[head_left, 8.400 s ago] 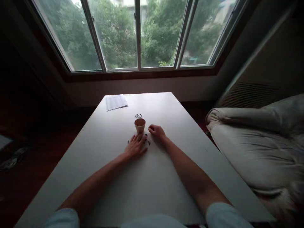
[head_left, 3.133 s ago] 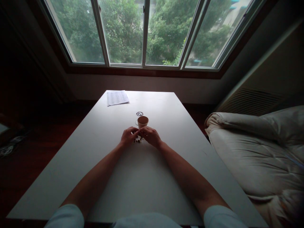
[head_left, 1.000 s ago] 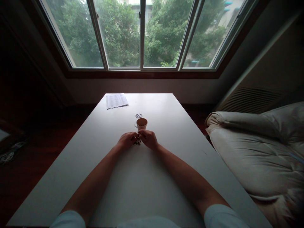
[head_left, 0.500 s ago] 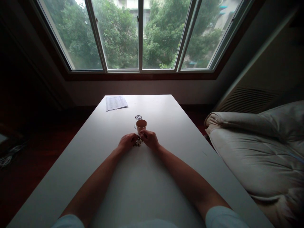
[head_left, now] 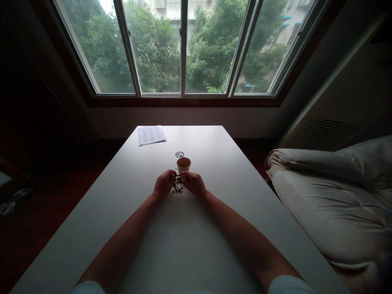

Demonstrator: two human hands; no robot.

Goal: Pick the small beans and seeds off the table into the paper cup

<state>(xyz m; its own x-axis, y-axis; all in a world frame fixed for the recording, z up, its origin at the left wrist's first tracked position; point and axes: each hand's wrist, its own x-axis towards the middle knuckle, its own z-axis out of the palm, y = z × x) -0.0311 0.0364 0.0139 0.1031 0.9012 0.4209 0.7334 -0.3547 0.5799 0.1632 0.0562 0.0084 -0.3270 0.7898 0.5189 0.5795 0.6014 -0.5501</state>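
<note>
My left hand (head_left: 164, 182) is closed in a pinch, its fingertips at one end of a small dark piece (head_left: 178, 175). My right hand (head_left: 193, 182) pinches the other end, so the two hands almost meet. What the piece is, I cannot make out. Just below the fingertips lies a small pile of dark and pale bits (head_left: 177, 188) on the white table. Behind my right hand stands an upright brown paper cup (head_left: 183, 163), its lower part hidden by the fingers.
A small round dark-and-white object (head_left: 179, 154) lies behind the cup. Printed sheets (head_left: 151, 135) rest at the far left corner of the white table (head_left: 232, 237). A padded pale sofa (head_left: 330, 196) stands along the right side; a window (head_left: 183, 49) faces me.
My right hand has come down from the cup's front to meet the left fingertips. The left hand has lifted slightly off the pile, and more of the bits show.
</note>
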